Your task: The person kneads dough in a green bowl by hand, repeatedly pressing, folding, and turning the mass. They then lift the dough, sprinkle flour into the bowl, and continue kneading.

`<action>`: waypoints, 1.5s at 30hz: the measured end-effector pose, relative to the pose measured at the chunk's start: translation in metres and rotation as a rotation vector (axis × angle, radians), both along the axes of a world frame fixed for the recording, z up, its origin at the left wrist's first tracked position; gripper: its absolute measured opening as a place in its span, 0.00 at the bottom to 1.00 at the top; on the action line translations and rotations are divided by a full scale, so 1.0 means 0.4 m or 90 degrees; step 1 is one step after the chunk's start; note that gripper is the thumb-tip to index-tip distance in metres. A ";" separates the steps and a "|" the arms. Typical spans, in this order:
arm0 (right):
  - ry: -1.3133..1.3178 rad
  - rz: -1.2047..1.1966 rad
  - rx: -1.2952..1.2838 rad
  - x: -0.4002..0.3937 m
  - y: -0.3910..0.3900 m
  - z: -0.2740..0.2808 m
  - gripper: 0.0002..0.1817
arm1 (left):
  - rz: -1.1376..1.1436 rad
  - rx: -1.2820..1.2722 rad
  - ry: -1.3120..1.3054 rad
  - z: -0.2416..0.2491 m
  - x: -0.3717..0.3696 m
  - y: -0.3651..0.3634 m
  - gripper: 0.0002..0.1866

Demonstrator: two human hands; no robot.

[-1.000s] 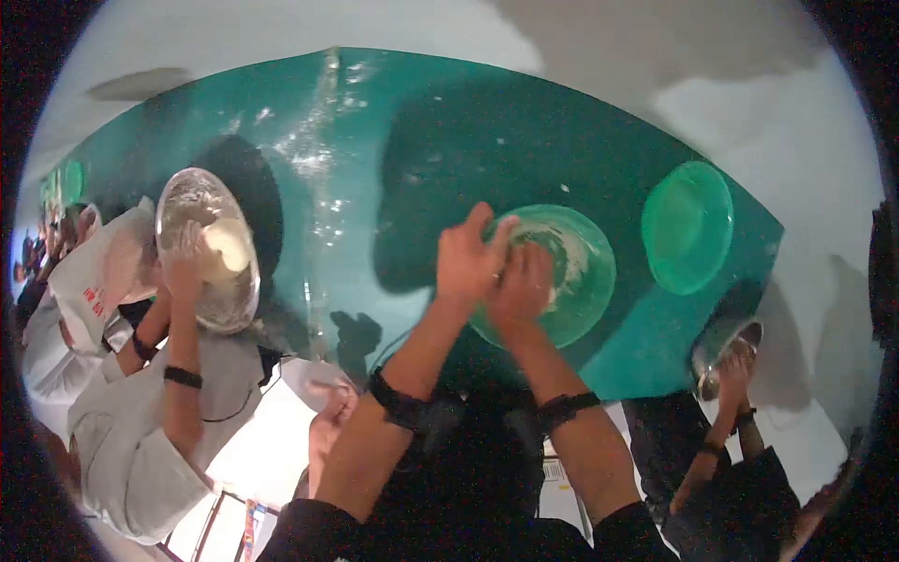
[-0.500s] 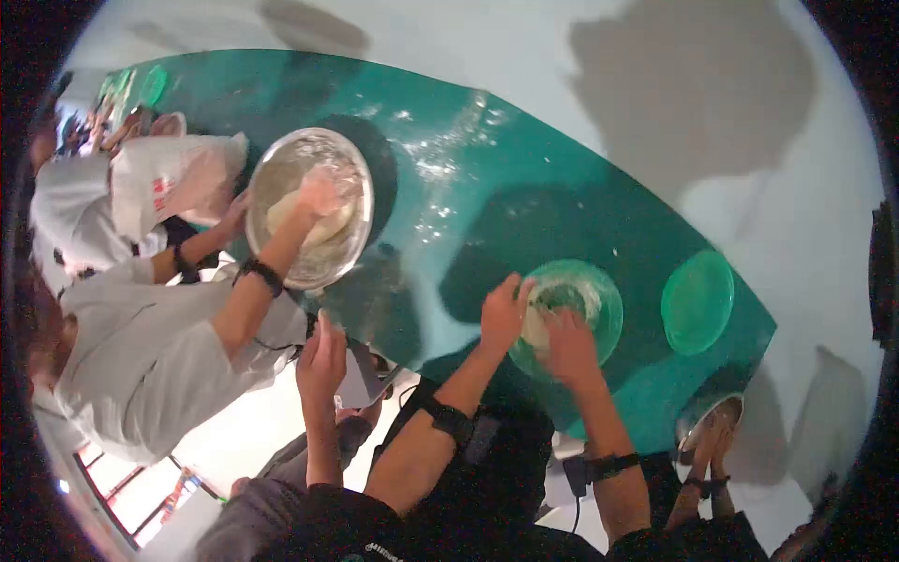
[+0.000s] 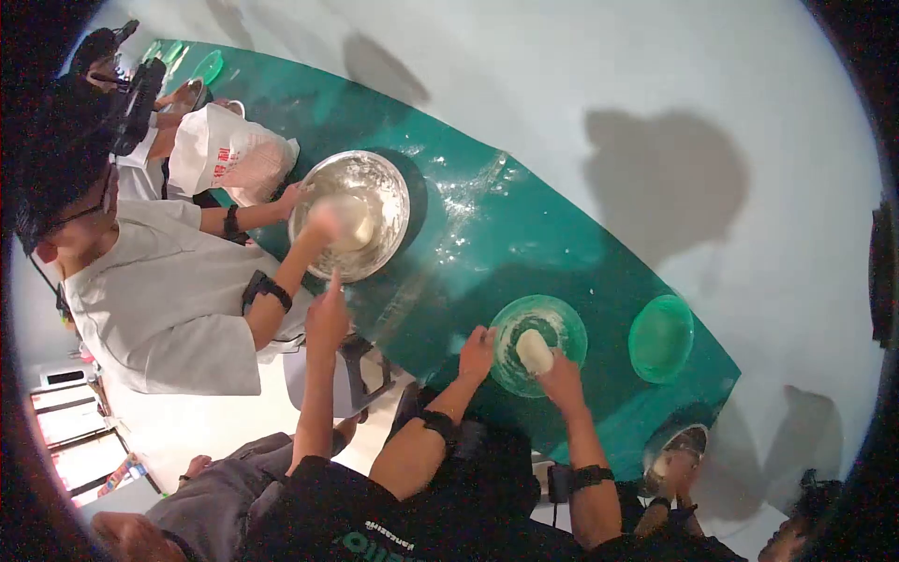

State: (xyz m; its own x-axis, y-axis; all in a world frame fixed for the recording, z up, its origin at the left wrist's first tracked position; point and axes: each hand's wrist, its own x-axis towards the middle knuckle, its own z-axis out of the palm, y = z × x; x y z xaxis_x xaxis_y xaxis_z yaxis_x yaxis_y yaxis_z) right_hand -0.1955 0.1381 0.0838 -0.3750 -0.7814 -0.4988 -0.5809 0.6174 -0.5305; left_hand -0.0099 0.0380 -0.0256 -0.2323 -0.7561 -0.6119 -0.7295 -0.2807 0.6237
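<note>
My left hand (image 3: 477, 354) is at the left rim of a green translucent bowl (image 3: 576, 323), its fingers closed on the edge. Inside the bowl, my right hand (image 3: 561, 377) holds the lower right end of a smooth, pale, oval lump of dough (image 3: 534, 350). White flour residue coats the bowl's inner wall around the dough. Both of my wrists have black bands.
On the left, a person in a white shirt (image 3: 169, 300) works dough in a metal bowl (image 3: 398, 206). Another person's bare arm (image 3: 323, 323) points up near it. A green bowl (image 3: 661, 339) and a co-worker's metal bowl (image 3: 688, 433) lie right. A white sack (image 3: 225, 155) stands upper left.
The view has shifted. My left hand has drawn back from over the bowl to its rim. The dough, earlier mostly hidden by my hands, now shows clearly in my right hand.
</note>
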 end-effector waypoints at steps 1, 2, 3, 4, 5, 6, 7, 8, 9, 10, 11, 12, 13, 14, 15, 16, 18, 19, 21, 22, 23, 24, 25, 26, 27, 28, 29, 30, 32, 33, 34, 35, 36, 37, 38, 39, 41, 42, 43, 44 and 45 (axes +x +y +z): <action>-0.001 -0.009 -0.002 -0.005 -0.010 0.015 0.32 | 0.003 0.038 0.003 0.036 0.003 -0.008 0.19; -0.002 -0.020 -0.003 -0.006 -0.020 0.034 0.31 | 0.007 0.076 0.005 0.069 0.007 -0.015 0.18; -0.004 -0.032 -0.002 -0.003 -0.025 0.049 0.30 | -0.006 0.034 0.010 0.032 0.019 0.010 0.18; 0.018 -0.008 -0.015 -0.002 -0.025 0.051 0.29 | -0.024 0.019 0.011 -0.001 0.034 0.028 0.18; 0.043 0.014 -0.027 -0.003 -0.025 0.049 0.28 | -0.042 0.004 0.013 -0.034 0.049 0.047 0.18; 0.067 0.035 -0.038 -0.003 -0.023 0.052 0.27 | -0.068 0.018 0.010 -0.052 0.067 0.052 0.19; 0.089 0.036 -0.026 0.000 -0.025 0.060 0.28 | -0.093 0.032 0.008 -0.064 0.084 0.056 0.19; 0.109 0.036 -0.014 0.007 -0.026 0.067 0.29 | -0.108 0.037 0.007 -0.078 0.098 0.056 0.18; 0.129 0.035 -0.001 0.010 -0.022 0.071 0.29 | -0.126 0.045 0.003 -0.063 0.103 0.046 0.17; 0.125 0.017 -0.038 0.009 -0.016 0.051 0.31 | -0.135 0.051 -0.003 -0.040 0.103 0.038 0.17; 0.119 0.002 -0.075 0.013 -0.011 0.013 0.32 | -0.143 0.055 -0.009 -0.020 0.105 0.029 0.16; 0.112 -0.011 -0.113 0.024 -0.006 -0.011 0.33 | -0.152 0.055 -0.018 0.007 0.103 0.018 0.15; 0.078 -0.033 -0.051 0.034 -0.021 -0.016 0.36 | -0.169 0.049 -0.030 0.045 0.104 0.001 0.15; 0.044 -0.052 0.013 0.042 -0.057 -0.012 0.39 | -0.196 0.040 -0.046 0.096 0.119 -0.023 0.15; 0.012 -0.069 0.076 0.049 -0.079 -0.012 0.43 | -0.234 0.026 -0.063 0.165 0.153 -0.060 0.15; 0.001 -0.056 0.074 0.058 -0.081 -0.028 0.44 | -0.307 -0.010 -0.097 0.318 0.250 -0.133 0.15; -0.021 -0.029 0.065 0.081 -0.078 -0.099 0.45 | -0.409 -0.041 -0.135 0.498 0.323 -0.204 0.17; 0.009 0.006 0.068 0.097 -0.068 -0.137 0.46 | -0.362 -0.022 -0.106 0.412 0.293 -0.171 0.16; 0.071 0.073 0.081 0.123 -0.033 -0.193 0.48 | -0.217 0.044 -0.031 0.071 0.111 -0.006 0.16; 0.056 0.057 0.091 0.128 -0.020 -0.196 0.48 | -0.201 0.053 -0.016 0.029 0.100 0.009 0.16; 0.041 0.042 0.099 0.130 -0.016 -0.197 0.49 | -0.185 0.067 -0.002 0.005 0.095 0.017 0.16; 0.026 0.028 0.107 0.130 -0.012 -0.199 0.50 | -0.179 0.073 0.006 -0.005 0.097 0.019 0.16; -0.056 -0.011 0.110 0.117 0.000 -0.220 0.48 | -0.176 0.076 0.009 -0.010 0.099 0.017 0.16; -0.137 -0.052 0.108 0.093 0.001 -0.242 0.47 | -0.175 0.079 0.016 -0.011 0.104 0.014 0.17; -0.217 -0.095 0.106 0.074 0.001 -0.253 0.45 | -0.177 0.083 0.018 -0.012 0.107 0.007 0.17; -0.363 -0.205 0.080 0.072 -0.014 -0.196 0.43 | -0.180 0.086 0.021 -0.016 0.112 0.008 0.17; -0.508 -0.315 0.050 0.073 -0.019 -0.138 0.41 | -0.180 0.090 0.026 -0.024 0.112 0.007 0.17; -0.654 -0.424 0.013 0.084 -0.028 -0.075 0.39 | -0.180 0.090 0.033 -0.031 0.118 0.005 0.17; -0.921 -0.465 -0.160 0.111 -0.033 -0.014 0.35 | -0.184 0.095 0.046 -0.033 0.128 -0.013 0.18; -1.054 -0.477 -0.253 0.126 -0.039 0.004 0.33 | -0.186 0.098 0.051 -0.027 0.143 -0.028 0.18; -1.072 -0.495 -0.214 0.139 -0.058 0.020 0.33 | -0.189 0.098 0.052 -0.017 0.166 -0.053 0.19; -1.090 -0.514 -0.175 0.151 -0.085 0.033 0.32 | -0.194 0.098 0.050 -0.004 0.196 -0.079 0.19; -1.107 -0.534 -0.136 0.167 -0.105 0.042 0.32 | -0.197 0.097 0.049 0.010 0.228 -0.111 0.19; -1.065 -0.472 -0.154 0.190 -0.114 0.040 0.30 | -0.194 0.094 0.043 0.024 0.266 -0.143 0.20; -1.020 -0.413 -0.170 0.218 -0.120 0.035 0.28 | -0.194 0.091 0.037 0.040 0.312 -0.174 0.20; -0.973 -0.355 -0.184 0.240 -0.133 0.029 0.27 | -0.186 0.093 0.036 0.047 0.344 -0.199 0.21; -0.680 -0.204 -0.160 0.282 -0.175 -0.011 0.26 | -0.168 0.096 0.040 0.058 0.392 -0.232 0.22; -0.534 -0.137 -0.140 0.293 -0.193 -0.023 0.26 | -0.160 0.097 0.038 0.061 0.412 -0.246 0.22; -0.456 -0.086 -0.153 0.304 -0.200 0.017 0.27 | -0.141 0.109 0.047 0.064 0.431 -0.253 0.23; -0.380 -0.036 -0.163 0.312 -0.201 0.053 0.29 | -0.119 0.120 0.059 0.061 0.444 -0.262 0.23; -0.303 0.013 -0.168 0.320 -0.209 0.081 0.30 | -0.103 0.128 0.068 0.058 0.454 -0.269 0.24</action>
